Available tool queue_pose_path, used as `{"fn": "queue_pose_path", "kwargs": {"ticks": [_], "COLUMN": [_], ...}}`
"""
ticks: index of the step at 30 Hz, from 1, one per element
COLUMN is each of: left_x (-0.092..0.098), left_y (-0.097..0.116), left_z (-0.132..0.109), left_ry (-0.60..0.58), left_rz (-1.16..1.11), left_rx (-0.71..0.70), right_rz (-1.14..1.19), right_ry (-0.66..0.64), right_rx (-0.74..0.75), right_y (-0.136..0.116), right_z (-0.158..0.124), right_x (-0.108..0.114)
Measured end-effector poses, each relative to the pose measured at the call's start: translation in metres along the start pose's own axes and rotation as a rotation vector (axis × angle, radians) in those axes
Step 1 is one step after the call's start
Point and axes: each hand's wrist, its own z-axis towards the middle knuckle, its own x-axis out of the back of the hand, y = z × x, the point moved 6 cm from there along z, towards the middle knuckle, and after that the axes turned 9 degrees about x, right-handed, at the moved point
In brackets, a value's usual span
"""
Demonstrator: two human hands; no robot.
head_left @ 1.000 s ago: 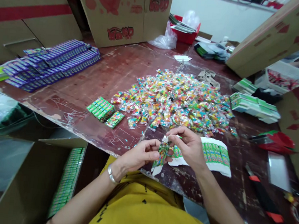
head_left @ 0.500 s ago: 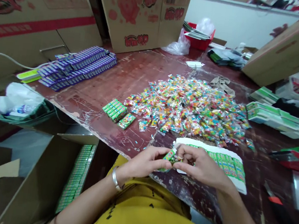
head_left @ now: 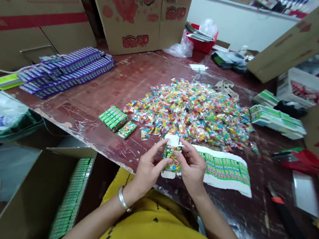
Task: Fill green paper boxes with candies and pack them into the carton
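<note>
Between both hands is a small green printed box (head_left: 173, 157) with white end flaps standing open at top and bottom. My left hand (head_left: 150, 166), with a silver bangle at the wrist, grips its left side. My right hand (head_left: 193, 170) grips its right side, thumb on the front. Just right of it lies a row of flat green boxes (head_left: 228, 170) on white card. Beyond the hands is a heap of clear-wrapped colourful candies (head_left: 192, 111). A small block of green boxes (head_left: 113, 118) and one separate green box (head_left: 127, 129) lie to the left.
Stacked purple packs (head_left: 67, 70) lie at the left. An open carton (head_left: 38, 194) with green boxes stands below the table edge. To the right are green-white card stacks (head_left: 277, 119), a red scoop-like item (head_left: 301, 158) and a black-and-orange tool (head_left: 289, 220). Large cartons (head_left: 137, 13) stand behind.
Both hands have turned the small green box so its front faces me, with its white flaps now visible. The hands have shifted left, and the whole view has moved slightly.
</note>
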Motion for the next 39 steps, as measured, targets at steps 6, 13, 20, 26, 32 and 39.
{"fn": "queue_pose_path", "kwargs": {"ticks": [6,13,20,26,32,39], "left_x": [-0.001,0.004,0.008,0.004,0.004,0.008], "left_y": [0.007,0.008,0.006,0.006,0.005,0.012], "left_z": [0.001,0.0,0.0,-0.001,-0.001,-0.003], "left_ry": [-0.246,-0.145,-0.098,-0.078,-0.108,-0.201], "left_rz": [0.004,-0.075,-0.099,-0.14,-0.054,0.032], "left_rx": [0.04,0.013,0.063,0.042,-0.078,-0.122], "right_rz": [-0.071,0.087,0.066,0.023,-0.079,-0.029], "right_ry": [-0.09,-0.111,-0.173,-0.289,-0.256,-0.375], "right_rx": [0.064,0.062,0.1,0.133,-0.107,-0.193], "right_y": [0.003,-0.002,-0.012,-0.019,0.011,0.019], "right_z": [0.002,0.012,0.02,0.022,0.032,0.046], "right_x": [-0.002,-0.002,-0.005,-0.004,0.008,0.009]}}
